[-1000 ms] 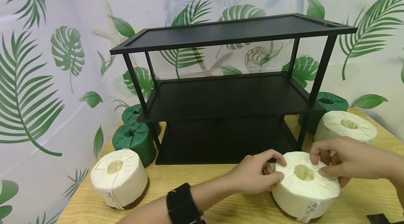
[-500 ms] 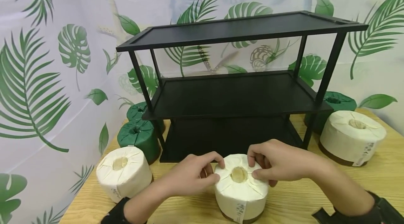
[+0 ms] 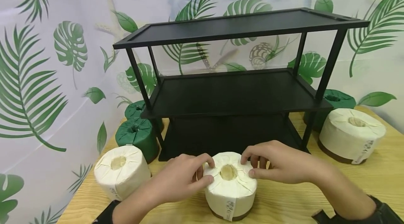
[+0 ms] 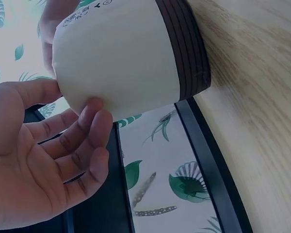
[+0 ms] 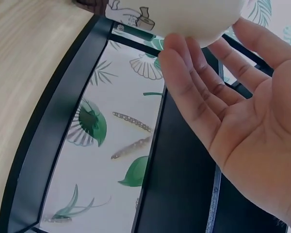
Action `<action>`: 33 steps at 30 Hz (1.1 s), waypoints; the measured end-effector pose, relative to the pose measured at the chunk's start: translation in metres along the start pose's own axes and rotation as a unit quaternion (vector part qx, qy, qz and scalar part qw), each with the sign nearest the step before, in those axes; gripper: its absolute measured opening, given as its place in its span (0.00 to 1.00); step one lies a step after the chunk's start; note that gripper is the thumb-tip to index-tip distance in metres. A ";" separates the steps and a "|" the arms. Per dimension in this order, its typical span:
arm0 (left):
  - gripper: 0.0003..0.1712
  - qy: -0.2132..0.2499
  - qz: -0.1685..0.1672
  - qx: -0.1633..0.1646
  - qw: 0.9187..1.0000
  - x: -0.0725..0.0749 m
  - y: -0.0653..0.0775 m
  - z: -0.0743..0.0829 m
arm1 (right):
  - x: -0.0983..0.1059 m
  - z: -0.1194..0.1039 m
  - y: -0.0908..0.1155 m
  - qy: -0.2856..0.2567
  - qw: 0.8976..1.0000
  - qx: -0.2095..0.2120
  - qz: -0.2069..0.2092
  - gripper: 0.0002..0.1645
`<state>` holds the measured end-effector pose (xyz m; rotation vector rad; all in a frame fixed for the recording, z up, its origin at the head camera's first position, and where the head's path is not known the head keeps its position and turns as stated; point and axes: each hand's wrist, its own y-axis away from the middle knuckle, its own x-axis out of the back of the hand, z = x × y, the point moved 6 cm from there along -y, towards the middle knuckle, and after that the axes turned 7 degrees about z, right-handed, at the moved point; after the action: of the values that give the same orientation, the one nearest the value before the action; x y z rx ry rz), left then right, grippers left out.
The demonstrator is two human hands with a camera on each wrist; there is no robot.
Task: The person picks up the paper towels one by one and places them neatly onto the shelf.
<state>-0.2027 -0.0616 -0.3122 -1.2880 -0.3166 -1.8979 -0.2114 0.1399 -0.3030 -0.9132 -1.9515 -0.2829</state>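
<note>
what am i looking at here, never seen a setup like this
There is no machine: a person works with two bare hands. The wide picture comes from a camera on the head, the two close ones from a camera on each wrist. The left hand and right hand hold one white roll between them, in front of a black rack. On the wooden table, a second white roll and two green rolls stand at the left; a third white roll and a green one at the right.

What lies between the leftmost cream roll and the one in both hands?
The head view shows the left hand and its forearm there, above the wooden table.
</note>
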 end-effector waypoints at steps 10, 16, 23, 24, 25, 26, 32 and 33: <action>0.17 -0.009 -0.007 0.007 1.000 -0.005 0.007 0.007 | -0.004 0.003 -0.006 -0.001 0.999 0.019 0.032 0.10; 0.16 -0.032 -0.018 0.002 0.999 -0.002 0.003 0.005 | -0.004 0.002 -0.009 0.007 0.999 0.012 0.036 0.09; 0.13 -0.005 -0.035 -0.001 0.999 0.000 -0.001 -0.011 | -0.008 -0.005 -0.007 -0.016 0.999 0.027 0.017 0.11; 0.13 -0.004 -0.037 -0.004 0.999 0.001 -0.001 -0.011 | -0.008 -0.006 -0.007 -0.017 0.999 0.031 0.016 0.10; 0.13 -0.006 -0.037 -0.006 0.999 0.001 0.000 -0.011 | -0.007 -0.005 -0.006 -0.018 0.999 0.037 0.018 0.10; 0.13 -0.012 -0.036 -0.009 0.999 0.003 0.000 -0.010 | -0.005 -0.005 -0.006 -0.017 0.999 0.041 0.021 0.09; 0.11 -0.053 -0.005 -0.015 0.998 0.009 0.005 0.002 | 0.006 0.000 -0.005 -0.001 0.993 0.080 0.082 0.10; 0.11 -0.053 0.001 -0.016 0.998 0.009 0.005 0.005 | 0.006 0.000 -0.005 0.003 0.992 0.086 0.089 0.11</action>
<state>-0.1971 -0.0668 -0.3031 -1.4138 -0.3399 -1.8432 -0.2168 0.1394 -0.2970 -0.9636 -1.8423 -0.0124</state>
